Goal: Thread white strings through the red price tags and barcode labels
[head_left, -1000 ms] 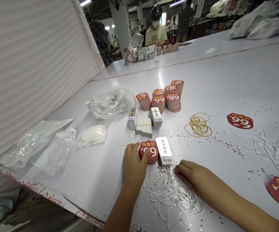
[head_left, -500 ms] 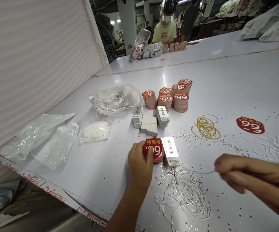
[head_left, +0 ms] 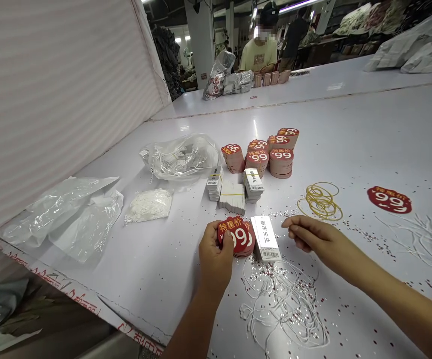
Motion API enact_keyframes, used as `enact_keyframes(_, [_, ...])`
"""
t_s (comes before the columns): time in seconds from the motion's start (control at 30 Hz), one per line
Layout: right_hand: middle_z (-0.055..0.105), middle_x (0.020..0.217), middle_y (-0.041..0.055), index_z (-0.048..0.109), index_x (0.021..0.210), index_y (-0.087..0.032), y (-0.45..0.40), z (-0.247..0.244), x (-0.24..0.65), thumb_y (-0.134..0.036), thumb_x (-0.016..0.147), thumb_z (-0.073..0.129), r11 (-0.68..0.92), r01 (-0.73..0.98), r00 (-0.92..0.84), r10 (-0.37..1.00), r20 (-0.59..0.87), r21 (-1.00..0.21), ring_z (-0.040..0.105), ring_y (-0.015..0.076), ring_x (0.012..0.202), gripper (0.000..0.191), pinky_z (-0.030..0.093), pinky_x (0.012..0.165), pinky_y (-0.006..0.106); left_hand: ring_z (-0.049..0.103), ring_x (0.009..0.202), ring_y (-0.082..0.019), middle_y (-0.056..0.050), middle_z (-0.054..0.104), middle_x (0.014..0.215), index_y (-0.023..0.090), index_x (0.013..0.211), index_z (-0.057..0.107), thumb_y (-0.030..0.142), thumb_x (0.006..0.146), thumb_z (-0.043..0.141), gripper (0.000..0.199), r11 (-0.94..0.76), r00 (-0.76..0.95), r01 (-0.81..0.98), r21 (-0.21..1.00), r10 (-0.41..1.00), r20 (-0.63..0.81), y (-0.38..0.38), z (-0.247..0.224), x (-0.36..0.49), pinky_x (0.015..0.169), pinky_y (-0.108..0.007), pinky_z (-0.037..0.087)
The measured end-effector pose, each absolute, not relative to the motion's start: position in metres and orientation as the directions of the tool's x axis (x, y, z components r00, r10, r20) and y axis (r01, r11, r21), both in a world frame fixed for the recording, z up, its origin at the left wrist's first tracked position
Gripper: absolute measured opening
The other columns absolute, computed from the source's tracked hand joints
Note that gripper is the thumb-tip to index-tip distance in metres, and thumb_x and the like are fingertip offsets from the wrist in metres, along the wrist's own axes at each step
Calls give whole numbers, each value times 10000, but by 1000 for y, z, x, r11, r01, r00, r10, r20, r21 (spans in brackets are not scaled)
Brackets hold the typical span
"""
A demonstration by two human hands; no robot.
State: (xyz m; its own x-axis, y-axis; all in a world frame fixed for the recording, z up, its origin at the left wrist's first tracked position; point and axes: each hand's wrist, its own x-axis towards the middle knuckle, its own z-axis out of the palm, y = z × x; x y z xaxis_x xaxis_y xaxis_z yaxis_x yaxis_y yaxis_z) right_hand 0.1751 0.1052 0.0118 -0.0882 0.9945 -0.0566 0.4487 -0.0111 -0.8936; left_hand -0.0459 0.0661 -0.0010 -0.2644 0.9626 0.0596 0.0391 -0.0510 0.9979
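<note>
on the white table [head_left: 171, 279], left hand [head_left: 216, 254] pinching red 99 price tags [head_left: 243, 237], right hand [head_left: 313, 234] loosely open and empty, apparently free for the barcode tags [head_left: 265, 238] just beside.

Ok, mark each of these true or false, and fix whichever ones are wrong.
1. The left hand holds a stack of red 99 price tags. True.
2. The right hand holds the white barcode cards. False: it is empty and apart from them.
3. The rubber bands lie on the tangled white string. False: they lie apart from it, farther up the table.
4. A person in a pale yellow shirt is at the far side of the table. True.
</note>
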Motion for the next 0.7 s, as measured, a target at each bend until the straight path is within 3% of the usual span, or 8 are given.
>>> enact_keyframes(0.2, [512, 598, -32, 569, 688, -222, 125, -9, 159, -577, 885, 612, -33, 570, -156, 977, -147, -821, 456, 142, 558, 408, 338, 535, 283, 663, 830, -187, -61, 704, 932, 188, 1004, 598, 290, 912, 589, 137, -30, -265, -5, 1000, 964, 28, 65, 2, -44, 767, -316, 549])
enact_keyframes(0.3, [429, 575, -80, 491, 671, -219, 133, -17, 159, -558, 917, 607, -35, 570, -226, 954, -198, -821, 401, 105, 501, 435, 320, 507, 246, 651, 814, -173, -53, 697, 922, 183, 1005, 606, 256, 909, 592, 121, -20, -256, -23, 1000, 967, 13, 65, 4, -45, 756, -299, 540])
enact_keyframes(0.5, [335, 538, -69, 367, 578, -246, 127, -2, 162, -725, 814, 588, -28, 585, -181, 970, -164, -811, 299, 121, 508, 578, 232, 492, 263, 620, 778, -144, -23, 675, 845, 179, 905, 615, 276, 901, 607, 98, -13, -238, -106, 994, 971, -13, 60, 13, -44, 723, -255, 522])
enact_keyframes(0.6, [326, 550, -54, 352, 581, -248, 100, 24, 164, -791, 837, 479, 0, 529, -227, 964, -142, -849, 318, 141, 520, 614, 295, 499, 279, 665, 807, -168, -53, 721, 879, 165, 924, 635, 337, 884, 658, 178, 57, -108, -264, 963, 990, -88, 48, 20, -35, 737, -285, 542])
enact_keyframes(0.7, [534, 612, -2, 568, 669, -260, 64, 36, 173, -787, 850, 499, -2, 449, -352, 919, -179, -893, 501, 181, 577, 561, 475, 549, 303, 672, 794, -169, -64, 728, 865, 145, 925, 638, 386, 802, 768, 300, 213, 96, -399, 892, 977, -191, 33, 22, -22, 762, -308, 542])
